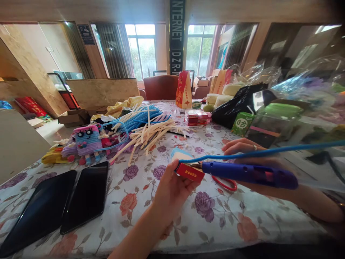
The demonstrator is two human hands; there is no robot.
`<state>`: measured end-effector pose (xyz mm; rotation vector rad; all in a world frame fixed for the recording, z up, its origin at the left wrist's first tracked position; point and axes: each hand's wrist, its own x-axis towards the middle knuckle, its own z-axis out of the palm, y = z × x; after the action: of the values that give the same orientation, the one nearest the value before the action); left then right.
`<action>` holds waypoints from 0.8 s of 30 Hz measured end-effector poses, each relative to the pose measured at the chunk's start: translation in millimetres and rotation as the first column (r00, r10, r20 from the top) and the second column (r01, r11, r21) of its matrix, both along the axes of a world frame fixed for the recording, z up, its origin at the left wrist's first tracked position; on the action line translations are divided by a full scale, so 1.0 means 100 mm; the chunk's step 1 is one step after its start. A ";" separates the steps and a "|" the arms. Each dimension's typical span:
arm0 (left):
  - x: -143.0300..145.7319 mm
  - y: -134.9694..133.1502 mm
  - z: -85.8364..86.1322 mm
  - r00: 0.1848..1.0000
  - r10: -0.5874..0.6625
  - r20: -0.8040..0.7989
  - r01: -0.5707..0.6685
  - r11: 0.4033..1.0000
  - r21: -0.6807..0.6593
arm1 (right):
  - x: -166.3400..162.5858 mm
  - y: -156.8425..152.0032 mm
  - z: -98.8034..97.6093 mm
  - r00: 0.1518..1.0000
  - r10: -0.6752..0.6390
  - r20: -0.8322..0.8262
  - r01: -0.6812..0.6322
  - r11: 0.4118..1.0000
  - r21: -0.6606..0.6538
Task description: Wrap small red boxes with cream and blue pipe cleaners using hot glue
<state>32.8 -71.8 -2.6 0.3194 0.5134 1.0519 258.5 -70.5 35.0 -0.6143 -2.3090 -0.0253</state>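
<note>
My left hand [172,189] grips a small red box [190,172] with yellow lettering, and its thumb presses the end of a blue pipe cleaner [215,157] along the box's top edge. The pipe cleaner runs off to the right edge. My right hand [242,147], partly hidden and a little blurred, is around a dark blue glue gun [242,174]. The gun's tip is at the box's upper right corner; whether it touches cannot be made out. Under the gun lies a red-handled pair of scissors [229,185]. Something pale blue and white [180,154] is just behind the box.
Two black tablet-like slabs [84,196] lie at left. Behind them are a crocheted doll [87,140] and piled blue and cream pipe cleaners [151,135]. Further back stand stacked red boxes [195,118] and a red-and-cream bag [184,90]. A green drink carton [242,124] and clear jar [275,124] crowd the right.
</note>
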 end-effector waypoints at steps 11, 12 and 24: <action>0.00 0.00 -0.01 0.994 0.008 0.113 -0.012 0.999 0.032 | 0.06 0.01 -0.03 1.000 -0.002 0.010 0.002 1.000 0.006; 0.00 0.00 -0.01 0.992 0.002 0.126 -0.007 0.999 0.044 | 0.06 0.02 -0.03 1.000 -0.002 0.009 0.002 1.000 0.012; -0.01 0.01 -0.01 0.982 -0.006 0.189 -0.018 0.992 0.126 | 0.03 -0.01 0.03 1.000 -0.013 -0.001 0.013 1.000 0.015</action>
<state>31.5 -70.7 -3.6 0.3262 0.2779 1.1110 261.4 -71.1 37.8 -0.6221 -2.3020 -0.0489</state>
